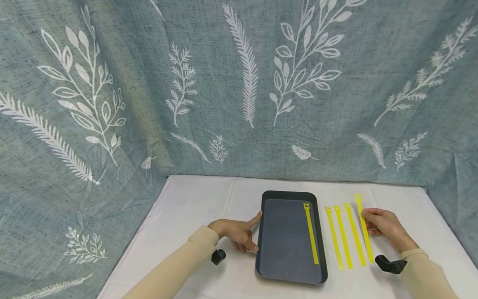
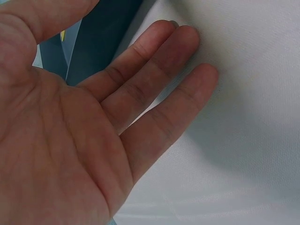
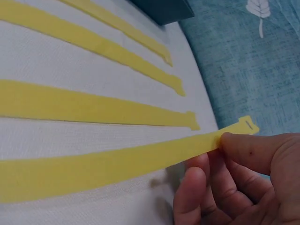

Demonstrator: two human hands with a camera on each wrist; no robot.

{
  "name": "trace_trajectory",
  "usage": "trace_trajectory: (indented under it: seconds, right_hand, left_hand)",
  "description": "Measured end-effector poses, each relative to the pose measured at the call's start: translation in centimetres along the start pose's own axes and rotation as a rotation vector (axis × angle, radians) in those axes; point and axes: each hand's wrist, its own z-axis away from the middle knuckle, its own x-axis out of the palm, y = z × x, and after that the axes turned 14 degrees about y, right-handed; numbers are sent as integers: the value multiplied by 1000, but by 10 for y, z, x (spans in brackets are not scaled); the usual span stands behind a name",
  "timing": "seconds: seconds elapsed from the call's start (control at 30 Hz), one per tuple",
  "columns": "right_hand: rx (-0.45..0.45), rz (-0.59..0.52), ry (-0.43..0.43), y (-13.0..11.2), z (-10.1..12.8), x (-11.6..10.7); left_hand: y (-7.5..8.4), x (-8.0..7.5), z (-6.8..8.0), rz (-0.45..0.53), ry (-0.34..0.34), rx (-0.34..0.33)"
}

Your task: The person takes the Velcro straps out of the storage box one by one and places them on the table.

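My right hand (image 1: 384,224) pinches a yellow cable strap (image 1: 365,238) between thumb and fingers, just below its slotted head. In the right wrist view that head sticks out past the thumb, raised off the cloth. Three more yellow straps (image 1: 344,238) lie side by side on the table, to the left of the held one. Another yellow strap (image 1: 311,236) lies lengthwise inside the dark tray (image 1: 281,241), along its right side. At the tray's left edge is my left hand (image 1: 239,233), fingers loosely extended and holding nothing; its fingertips are at or touching the rim.
White cloth (image 1: 205,199) covers the table. A blue-grey leaf-patterned curtain (image 1: 224,83) hangs behind the table and along its left side. Black wrist devices (image 1: 390,264) sit at both cuffs.
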Motion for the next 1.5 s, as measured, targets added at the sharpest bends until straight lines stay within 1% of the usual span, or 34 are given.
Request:
trace_trajectory:
  seconds: [0.3,0.47,0.73,0.93,1.23,1.5]
  right_hand:
    - [-4,125,51,-1,-2,4]
    - [-11,165,62,-1,1,7]
    - [-48,200,83,-3,4,10]
    - [-43,246,94,-4,2,11]
    - [-32,263,96,-6,3,12]
    - [-56,271,115,-5,5,12]
  left_hand:
    - [2,-1,1,-7,7,-1]
    - [2,0,2,-4,2,-8]
    - [1,1,0,-8,6,-4]
    - [0,1,-1,-4,5,-4]
    - [1,1,1,3,5,-9]
    - [1,1,1,6,7,-13]
